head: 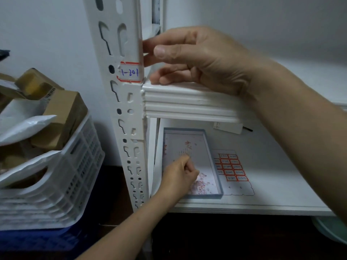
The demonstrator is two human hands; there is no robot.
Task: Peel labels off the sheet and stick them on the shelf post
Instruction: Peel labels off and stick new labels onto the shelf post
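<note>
Touching the post [129, 102] beside the label [130, 72], the right hand [197, 55] has its fingers pressed together. The left hand [178, 175] curls over the tray [199, 151]; whether it pinches anything is unclear.

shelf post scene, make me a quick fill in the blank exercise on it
1. The label on the shelf post reads ____.
2. The label sheet lies to the ____ of the shallow box.
3. The right hand touches the post beside the label; the left hand is down in the box among ____ scraps.
4. Parcels at the left sit in a ____ plastic crate.
Missing words: 1-201; right; red; white.
</note>
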